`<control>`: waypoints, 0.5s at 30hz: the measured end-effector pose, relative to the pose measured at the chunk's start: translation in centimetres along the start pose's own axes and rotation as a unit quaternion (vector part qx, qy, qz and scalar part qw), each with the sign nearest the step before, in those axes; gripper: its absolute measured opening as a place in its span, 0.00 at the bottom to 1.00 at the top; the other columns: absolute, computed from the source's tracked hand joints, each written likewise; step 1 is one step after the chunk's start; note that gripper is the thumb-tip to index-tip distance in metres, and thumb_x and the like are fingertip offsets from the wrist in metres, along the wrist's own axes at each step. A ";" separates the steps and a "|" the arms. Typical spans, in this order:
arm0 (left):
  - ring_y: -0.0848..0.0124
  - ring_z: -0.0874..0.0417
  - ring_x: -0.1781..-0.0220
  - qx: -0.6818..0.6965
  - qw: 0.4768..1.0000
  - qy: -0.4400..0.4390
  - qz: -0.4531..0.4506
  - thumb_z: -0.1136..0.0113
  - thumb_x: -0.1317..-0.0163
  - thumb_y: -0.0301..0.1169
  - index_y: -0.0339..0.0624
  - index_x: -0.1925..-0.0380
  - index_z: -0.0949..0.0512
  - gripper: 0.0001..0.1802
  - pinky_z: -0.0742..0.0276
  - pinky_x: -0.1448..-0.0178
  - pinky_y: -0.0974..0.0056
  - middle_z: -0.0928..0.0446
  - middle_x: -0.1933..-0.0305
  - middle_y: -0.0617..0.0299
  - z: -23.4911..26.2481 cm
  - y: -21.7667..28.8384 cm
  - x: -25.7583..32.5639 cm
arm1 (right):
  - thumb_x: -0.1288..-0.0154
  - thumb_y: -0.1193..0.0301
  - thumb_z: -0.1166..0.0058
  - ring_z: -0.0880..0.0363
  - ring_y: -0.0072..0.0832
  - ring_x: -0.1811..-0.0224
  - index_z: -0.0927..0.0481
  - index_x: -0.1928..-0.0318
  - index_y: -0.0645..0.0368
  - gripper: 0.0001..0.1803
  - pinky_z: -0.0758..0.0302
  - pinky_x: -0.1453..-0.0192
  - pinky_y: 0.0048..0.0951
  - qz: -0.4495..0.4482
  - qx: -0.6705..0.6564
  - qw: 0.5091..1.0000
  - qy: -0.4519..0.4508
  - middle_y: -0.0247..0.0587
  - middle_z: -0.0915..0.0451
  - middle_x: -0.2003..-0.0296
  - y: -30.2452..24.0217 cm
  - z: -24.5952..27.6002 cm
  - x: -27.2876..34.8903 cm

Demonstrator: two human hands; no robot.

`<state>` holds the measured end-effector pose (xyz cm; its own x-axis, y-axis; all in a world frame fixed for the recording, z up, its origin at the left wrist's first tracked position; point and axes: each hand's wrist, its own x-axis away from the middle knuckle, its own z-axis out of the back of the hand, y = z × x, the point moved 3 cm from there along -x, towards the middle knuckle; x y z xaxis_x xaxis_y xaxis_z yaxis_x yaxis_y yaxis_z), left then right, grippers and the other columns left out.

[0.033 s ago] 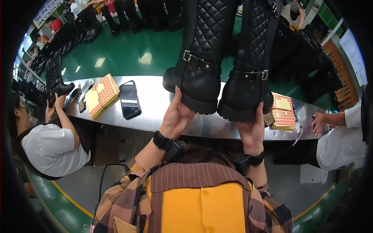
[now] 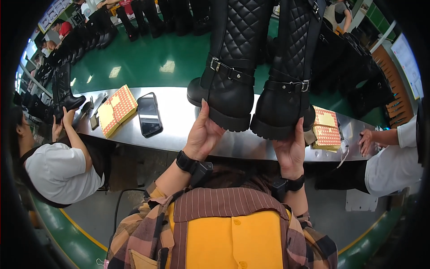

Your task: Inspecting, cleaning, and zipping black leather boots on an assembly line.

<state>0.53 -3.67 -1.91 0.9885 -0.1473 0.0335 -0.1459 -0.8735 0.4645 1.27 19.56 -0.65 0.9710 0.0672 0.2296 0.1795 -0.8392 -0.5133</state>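
A pair of tall black boots with quilted shafts and buckled ankle straps is held up in front of me, soles toward me. My left hand [image 2: 202,135] grips the left boot [image 2: 230,96] by its sole and heel, thumb up against the back. Under the other sole, my right hand [image 2: 290,151] is closed round the heel of the right boot [image 2: 277,107]. The tops of both shafts run out of the upper edge. Fingers beneath the soles are partly hidden.
A phone [image 2: 149,115] and a bundle of red-and-yellow printed cards [image 2: 117,111] lie on the metal table edge [image 2: 174,142]; more cards [image 2: 326,130] sit right. Behind runs a green surface [image 2: 143,67] lined with black boots. Co-workers [image 2: 65,166] flank me, the left one holding a boot.
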 end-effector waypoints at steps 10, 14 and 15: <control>0.64 0.38 0.25 0.040 0.998 -0.043 0.005 0.57 0.26 0.51 0.47 0.27 0.46 0.34 0.45 0.23 0.54 0.40 0.25 0.59 0.7 -0.4 0.2 | 0.28 0.50 0.51 0.28 0.37 0.36 0.34 0.32 0.54 0.31 0.32 0.30 0.41 0.009 0.046 0.997 -0.055 0.40 0.29 0.35 0.3 -0.4 0.1; 0.63 0.41 0.24 0.037 0.999 -0.001 0.013 0.56 0.27 0.49 0.53 0.27 0.48 0.33 0.48 0.22 0.52 0.42 0.24 0.61 0.9 -0.5 0.1 | 0.27 0.50 0.53 0.30 0.36 0.35 0.34 0.32 0.52 0.30 0.33 0.31 0.41 0.011 0.057 0.998 -0.016 0.37 0.28 0.36 0.3 -0.4 0.0; 0.62 0.41 0.24 0.034 0.999 -0.024 0.007 0.55 0.27 0.49 0.54 0.27 0.47 0.32 0.47 0.22 0.51 0.42 0.24 0.62 0.8 -0.5 0.0 | 0.28 0.50 0.52 0.29 0.36 0.35 0.33 0.33 0.52 0.30 0.33 0.31 0.42 0.013 0.072 0.996 -0.043 0.37 0.28 0.36 0.3 -0.5 0.0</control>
<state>0.60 -3.64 -2.81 0.9836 -0.1804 -0.0026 -0.1640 -0.9001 0.4037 1.21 19.02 -0.44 0.9843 0.0980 0.1469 0.1697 -0.7553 -0.6331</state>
